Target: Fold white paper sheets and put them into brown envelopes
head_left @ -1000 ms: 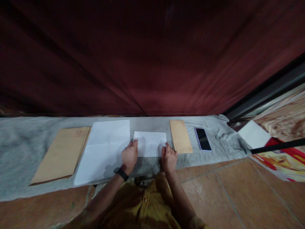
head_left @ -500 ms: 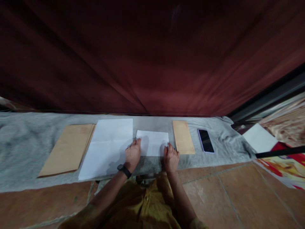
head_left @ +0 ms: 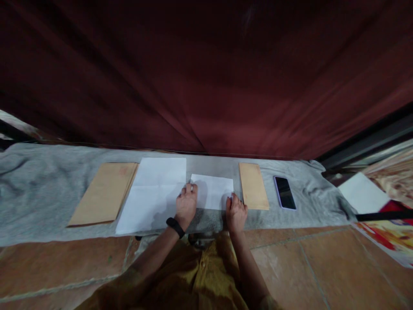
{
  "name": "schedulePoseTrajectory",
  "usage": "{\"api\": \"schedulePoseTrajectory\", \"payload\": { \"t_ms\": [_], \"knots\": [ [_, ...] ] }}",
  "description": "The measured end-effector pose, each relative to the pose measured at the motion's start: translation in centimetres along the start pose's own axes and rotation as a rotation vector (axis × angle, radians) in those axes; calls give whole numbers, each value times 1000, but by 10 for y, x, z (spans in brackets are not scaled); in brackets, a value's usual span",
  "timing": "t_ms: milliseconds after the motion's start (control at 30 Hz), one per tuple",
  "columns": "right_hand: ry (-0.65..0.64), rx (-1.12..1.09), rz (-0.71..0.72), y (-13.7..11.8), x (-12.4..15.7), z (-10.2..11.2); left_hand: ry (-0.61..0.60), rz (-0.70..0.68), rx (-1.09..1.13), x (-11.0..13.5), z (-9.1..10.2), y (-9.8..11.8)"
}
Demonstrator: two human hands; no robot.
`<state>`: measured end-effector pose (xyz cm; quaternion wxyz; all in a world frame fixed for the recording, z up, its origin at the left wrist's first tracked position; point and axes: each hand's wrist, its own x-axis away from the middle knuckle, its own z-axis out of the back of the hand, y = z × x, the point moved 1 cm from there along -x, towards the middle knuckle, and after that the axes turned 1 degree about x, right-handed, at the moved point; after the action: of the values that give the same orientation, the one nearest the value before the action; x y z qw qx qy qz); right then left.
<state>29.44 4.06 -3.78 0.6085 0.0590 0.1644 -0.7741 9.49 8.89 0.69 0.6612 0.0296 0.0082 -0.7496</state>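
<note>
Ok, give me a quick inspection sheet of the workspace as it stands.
Surface: grey cloth spread on tiled floor.
Job's things: small white paper, flat on the cloth.
Clutter: large white sheet, brown envelope stack, narrow brown envelope, phone.
Hands: left hand resting on paper's left edge; right hand at its near right corner, fingers curled.
Cables: nothing seen.
Surroundings: dark red curtain behind; black bar at right.

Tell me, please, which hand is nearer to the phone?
Right. The right hand sits at the white paper's right edge, toward the phone; the left hand is farther, at its left edge.
</note>
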Motion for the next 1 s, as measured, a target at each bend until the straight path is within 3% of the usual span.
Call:
{"api": "schedulePoseTrajectory", "payload": {
  "t_ms": [100, 200, 333, 433, 600, 1000],
  "knots": [
    [7, 15, 9, 1, 0, -2, 80, -35, -20, 0, 2, 3],
    [9, 18, 11, 1, 0, -2, 133, -154, 49, 3, -3, 11],
    [-5, 12, 10, -1, -1, 1, 125, -393, 164, 23, -15, 32],
    [-14, 4, 4, -2, -1, 3, 90, -455, 211, 43, -21, 44],
    [-28, 3, 0, -3, -2, 5, 49, -427, 194, 61, -28, 45],
    [-24, 0, -3, -4, -1, 8, -16, -324, 203, 70, -30, 40]
  ]
}}
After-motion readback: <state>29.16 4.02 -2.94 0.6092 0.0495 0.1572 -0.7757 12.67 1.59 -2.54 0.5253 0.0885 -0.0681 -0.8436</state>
